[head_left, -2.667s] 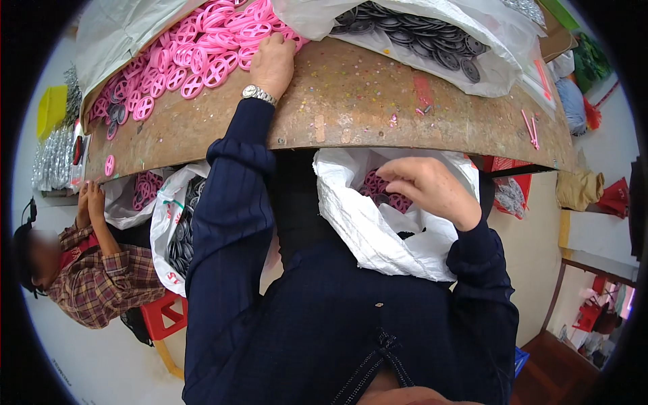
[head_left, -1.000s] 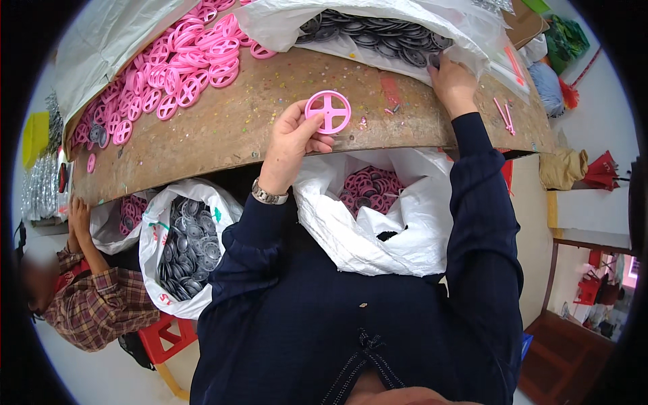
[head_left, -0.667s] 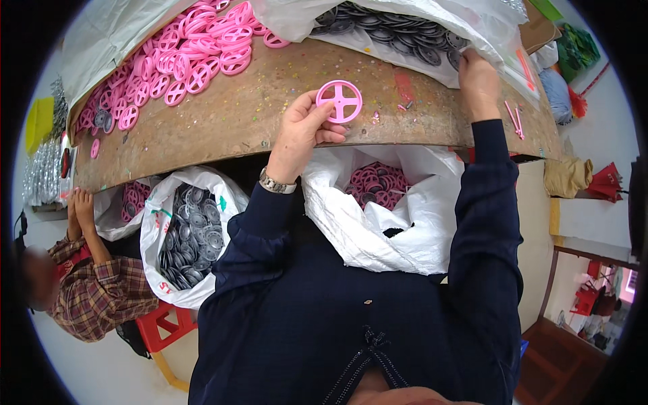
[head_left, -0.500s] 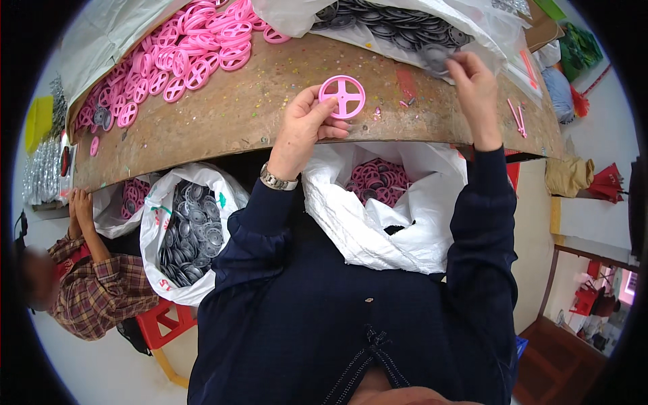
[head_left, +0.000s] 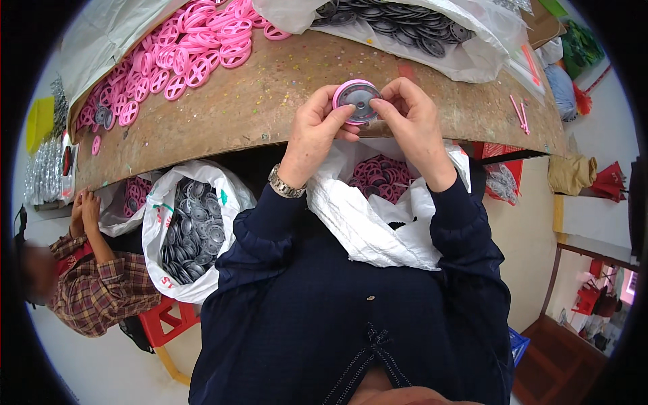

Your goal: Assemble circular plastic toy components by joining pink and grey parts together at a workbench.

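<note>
The left hand and right hand pinch opposite edges of a grey disc lying against a pink wheel over the tabletop, thumbs in front, fingers curled behind, apparently to keep the two parts aligned.

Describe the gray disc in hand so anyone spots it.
Over the near edge of the brown worktable, find the left hand and right hand. They hold the gray disc against a pink wheel. Unlike the piled gray discs, it is held, with pink showing along its left.
</note>
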The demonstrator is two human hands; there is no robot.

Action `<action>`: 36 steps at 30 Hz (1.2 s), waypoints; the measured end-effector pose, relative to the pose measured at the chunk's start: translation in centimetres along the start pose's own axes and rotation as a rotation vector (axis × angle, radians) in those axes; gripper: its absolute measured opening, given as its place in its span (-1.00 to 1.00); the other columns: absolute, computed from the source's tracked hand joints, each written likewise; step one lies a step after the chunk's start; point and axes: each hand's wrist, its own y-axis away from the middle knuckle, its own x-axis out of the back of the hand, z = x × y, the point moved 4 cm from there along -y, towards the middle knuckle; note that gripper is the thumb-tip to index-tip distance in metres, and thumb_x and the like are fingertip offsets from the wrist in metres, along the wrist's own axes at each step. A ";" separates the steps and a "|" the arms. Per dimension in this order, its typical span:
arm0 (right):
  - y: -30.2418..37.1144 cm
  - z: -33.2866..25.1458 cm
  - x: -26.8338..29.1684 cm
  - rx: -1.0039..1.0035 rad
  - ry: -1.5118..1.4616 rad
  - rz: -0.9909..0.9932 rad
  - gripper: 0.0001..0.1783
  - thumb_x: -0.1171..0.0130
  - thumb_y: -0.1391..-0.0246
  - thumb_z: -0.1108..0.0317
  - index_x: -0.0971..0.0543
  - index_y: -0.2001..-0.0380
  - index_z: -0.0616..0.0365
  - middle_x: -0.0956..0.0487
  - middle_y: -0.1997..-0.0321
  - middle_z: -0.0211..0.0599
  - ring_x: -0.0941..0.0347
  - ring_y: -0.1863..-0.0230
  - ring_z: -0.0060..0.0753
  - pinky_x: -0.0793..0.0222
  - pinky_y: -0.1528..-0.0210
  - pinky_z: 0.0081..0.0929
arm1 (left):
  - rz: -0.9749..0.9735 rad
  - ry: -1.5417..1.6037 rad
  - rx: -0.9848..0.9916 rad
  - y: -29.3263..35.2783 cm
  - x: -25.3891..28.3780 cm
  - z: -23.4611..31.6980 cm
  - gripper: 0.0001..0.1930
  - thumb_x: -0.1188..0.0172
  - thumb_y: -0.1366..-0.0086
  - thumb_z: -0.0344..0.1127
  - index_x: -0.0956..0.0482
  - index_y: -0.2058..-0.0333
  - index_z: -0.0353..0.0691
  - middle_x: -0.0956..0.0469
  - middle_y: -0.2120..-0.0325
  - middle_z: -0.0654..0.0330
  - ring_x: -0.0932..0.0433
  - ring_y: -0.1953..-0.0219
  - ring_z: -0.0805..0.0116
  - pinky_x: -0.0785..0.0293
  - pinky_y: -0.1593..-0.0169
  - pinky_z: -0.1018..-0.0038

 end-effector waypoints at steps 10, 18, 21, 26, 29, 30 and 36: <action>0.7 0.3 -0.5 -0.087 -0.266 -0.139 -0.75 -0.15 -0.22 0.44 -0.50 0.06 0.29 -0.57 0.16 -0.42 -0.47 0.15 -0.66 -0.39 0.09 -0.64 | -0.057 0.032 -0.096 0.6 -0.3 -0.4 -0.73 -0.06 -0.41 -0.43 -0.41 -0.05 -0.34 -0.56 0.20 0.18 -0.60 0.31 0.49 -0.62 0.28 0.58; 1.7 -0.5 -0.6 -0.061 -0.323 -0.089 -0.85 -0.13 -0.22 0.47 -0.55 0.17 0.29 -0.58 0.26 -0.48 -0.47 0.24 -0.71 -0.42 0.19 -0.67 | -0.071 -0.158 -0.223 1.1 -1.0 0.3 -0.77 0.01 -0.44 -0.43 -0.42 -0.02 -0.36 -0.54 0.18 0.17 -0.60 0.22 0.43 -0.63 0.23 0.51; 1.9 -0.5 -0.9 -0.038 -0.253 -0.076 -0.88 -0.14 -0.20 0.48 -0.55 0.21 0.28 -0.57 0.30 -0.52 -0.45 0.25 -0.75 -0.38 0.19 -0.70 | 0.018 -0.231 -0.325 1.6 -1.2 0.1 -0.84 -0.06 -0.42 -0.40 -0.50 0.11 -0.35 -0.55 0.31 0.20 -0.59 0.40 0.51 -0.58 0.38 0.58; 1.9 0.4 -1.0 -0.101 -0.394 -0.003 -0.90 -0.20 -0.13 0.48 -0.58 0.29 0.29 -0.58 0.39 -0.49 -0.44 0.36 -0.74 -0.37 0.31 -0.69 | -0.015 -0.260 -0.164 1.1 -1.5 0.2 -0.78 -0.01 -0.43 -0.42 -0.43 0.01 -0.35 -0.55 0.29 0.21 -0.57 0.40 0.52 -0.56 0.38 0.60; 1.7 0.6 -1.0 -0.119 -0.457 0.025 -0.89 -0.20 -0.15 0.46 -0.57 0.28 0.29 -0.59 0.38 -0.49 -0.45 0.33 -0.75 -0.38 0.27 -0.70 | -0.052 -0.254 -0.163 1.1 -1.8 0.0 -0.71 -0.08 -0.39 -0.43 -0.37 -0.05 -0.32 -0.54 0.29 0.19 -0.57 0.46 0.51 -0.57 0.43 0.58; 1.6 0.6 -0.8 -0.119 -0.458 0.025 -0.89 -0.20 -0.15 0.46 -0.57 0.28 0.29 -0.59 0.38 -0.49 -0.45 0.33 -0.75 -0.38 0.27 -0.70 | -0.052 -0.255 -0.162 1.2 -1.8 0.1 -0.71 -0.08 -0.39 -0.43 -0.37 -0.05 -0.32 -0.54 0.29 0.19 -0.57 0.46 0.51 -0.57 0.43 0.58; 1.8 -0.8 -1.4 -0.103 -0.485 -0.126 -0.81 -0.16 -0.19 0.46 -0.50 0.12 0.23 -0.57 0.22 -0.47 -0.48 0.20 -0.70 -0.40 0.12 -0.66 | -0.044 -0.089 -0.079 1.5 -1.6 -0.1 -0.60 -0.08 -0.36 -0.47 -0.29 -0.15 -0.25 -0.53 0.27 0.17 -0.56 0.46 0.53 -0.54 0.44 0.60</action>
